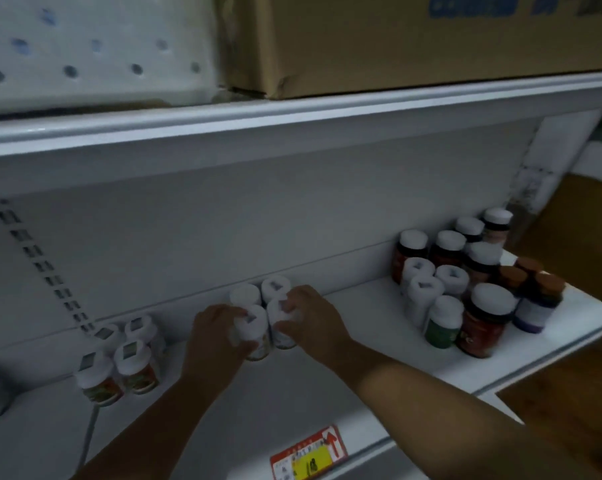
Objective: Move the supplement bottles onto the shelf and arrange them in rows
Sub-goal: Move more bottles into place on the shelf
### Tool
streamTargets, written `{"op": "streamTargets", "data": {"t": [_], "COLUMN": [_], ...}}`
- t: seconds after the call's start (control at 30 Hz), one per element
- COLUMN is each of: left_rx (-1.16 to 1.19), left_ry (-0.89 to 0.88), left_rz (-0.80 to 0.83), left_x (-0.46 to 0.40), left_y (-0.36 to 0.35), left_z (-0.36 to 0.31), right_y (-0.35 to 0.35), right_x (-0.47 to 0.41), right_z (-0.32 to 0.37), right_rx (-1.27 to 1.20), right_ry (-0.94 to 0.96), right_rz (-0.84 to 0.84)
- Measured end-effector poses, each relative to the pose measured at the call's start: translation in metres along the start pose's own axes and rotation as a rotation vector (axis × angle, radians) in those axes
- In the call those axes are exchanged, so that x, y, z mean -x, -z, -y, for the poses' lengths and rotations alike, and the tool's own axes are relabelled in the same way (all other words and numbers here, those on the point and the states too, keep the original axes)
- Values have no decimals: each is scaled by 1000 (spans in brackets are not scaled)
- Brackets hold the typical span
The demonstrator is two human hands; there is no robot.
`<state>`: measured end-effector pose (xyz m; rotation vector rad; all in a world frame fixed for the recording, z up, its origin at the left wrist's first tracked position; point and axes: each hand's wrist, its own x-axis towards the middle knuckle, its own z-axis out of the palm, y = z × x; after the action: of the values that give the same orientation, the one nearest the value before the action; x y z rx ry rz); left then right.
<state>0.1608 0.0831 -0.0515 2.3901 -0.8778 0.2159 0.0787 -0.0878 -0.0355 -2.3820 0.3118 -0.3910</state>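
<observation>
left hand [220, 336] clasping front-left bottle [253, 332], right hand [310, 318] clasping front-right bottle [281, 323], mid-shelf [355, 344] before two rear bottles [259, 292]; risk: a shove likely topples the tight block or skews the row.

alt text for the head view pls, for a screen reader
Two hands each grip a white-capped bottle, left hand and right hand, setting them in front of two more at mid-shelf. Four bottles stand in rows at left; a mixed cluster crowds the right end.
</observation>
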Motion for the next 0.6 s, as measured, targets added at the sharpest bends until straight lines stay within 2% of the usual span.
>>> {"op": "streamTargets", "data": {"t": [0.07,0.17,0.23,0.3,0.4,0.5,0.6], "left_rx": [-86,-45,279,481,576,615,613], "left_ry": [-116,-230,-198,-164,-105,-5,67], "left_rz": [-70,-98,7,41,233,389,454], "left_x": [-5,-17,-21,-16,-9,-7,-4], "left_y": [4,14,6,-15,-63,-111,-147], "left_z": [-10,-40,-70,-108,-147,-179,-208], "right_y": [5,22,31,41,60,87,109], "right_x": [9,30,49,70,98,130,152], "right_z": [-5,-21,-39,-54,-83,-113,-145], "right_rx": [21,-11,-28,-45,-110,-75,-90], "right_ry": [34,70,45,-13,-104,-271,-370], "right_rz": [48,-86,-170,-248,-457,-592,-741]}}
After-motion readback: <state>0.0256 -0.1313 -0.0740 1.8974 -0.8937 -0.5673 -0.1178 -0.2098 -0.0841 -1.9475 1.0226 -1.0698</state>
